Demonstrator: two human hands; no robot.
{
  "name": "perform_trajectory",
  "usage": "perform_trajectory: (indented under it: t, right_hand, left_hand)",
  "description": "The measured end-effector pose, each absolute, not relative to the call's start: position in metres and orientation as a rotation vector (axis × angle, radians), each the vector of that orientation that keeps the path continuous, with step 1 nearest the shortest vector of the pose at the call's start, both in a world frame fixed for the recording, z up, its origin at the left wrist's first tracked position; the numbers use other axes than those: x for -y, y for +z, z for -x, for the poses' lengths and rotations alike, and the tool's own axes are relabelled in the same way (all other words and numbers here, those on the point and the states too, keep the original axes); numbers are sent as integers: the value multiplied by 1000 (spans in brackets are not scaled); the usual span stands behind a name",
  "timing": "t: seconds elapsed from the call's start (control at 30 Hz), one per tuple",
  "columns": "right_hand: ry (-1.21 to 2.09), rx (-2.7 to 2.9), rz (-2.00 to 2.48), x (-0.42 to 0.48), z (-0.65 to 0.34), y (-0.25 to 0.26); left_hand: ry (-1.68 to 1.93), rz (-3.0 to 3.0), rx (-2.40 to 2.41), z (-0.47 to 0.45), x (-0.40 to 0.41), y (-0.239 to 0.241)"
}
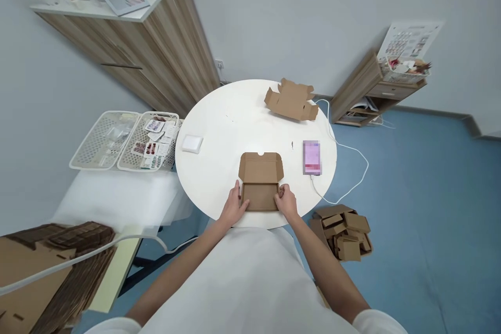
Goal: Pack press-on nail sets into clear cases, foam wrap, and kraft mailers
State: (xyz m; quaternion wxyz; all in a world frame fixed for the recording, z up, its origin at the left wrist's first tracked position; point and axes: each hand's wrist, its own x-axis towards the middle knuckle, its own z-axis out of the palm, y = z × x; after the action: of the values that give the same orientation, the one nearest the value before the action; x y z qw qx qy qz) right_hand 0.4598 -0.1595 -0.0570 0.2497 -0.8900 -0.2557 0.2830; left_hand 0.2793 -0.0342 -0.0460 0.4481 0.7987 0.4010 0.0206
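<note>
Head view: cardboard box [260, 194] sits between left hand [234, 207] and right hand [286, 202].

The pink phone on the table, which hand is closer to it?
Right. The right hand holds the cardboard box at its right wall, nearer the phone; the left hand holds its left wall, farther off.

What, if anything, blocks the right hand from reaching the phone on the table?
Likely yes, nothing blocks it. The right hand grips the right side of the open cardboard box; only bare table lies between it and the phone, just beyond to the right.
</note>
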Motion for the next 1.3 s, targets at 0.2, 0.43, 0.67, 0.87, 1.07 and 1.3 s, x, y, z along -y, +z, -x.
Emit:
perform_trajectory:
  t: [0.2,0.43,0.67,0.87,1.07,1.3]
  right_hand:
    - [909,611,2249,192,-447,-57]
    - [1117,518,1968,190,-459,-56]
    - [1083,572,1820,155,-476,-47]
    - [1047,555,1860,138,-468,-59]
    - [964,512,1929,136,-457,-67]
    - [880,451,1920,145,-454,-71]
  left_hand:
    - [26,-1831,-1231,-264,57,-45]
    - [57,-1722,-1252,-282,53,-46]
    - [185,-1705,-1301,-301,27,-53]
    - [160,-1747,-1272,-305,14,-54]
    - [134,-1767,-1257,-303,12,-55]
    - [82,-1868,-1209,-270,-3,-60]
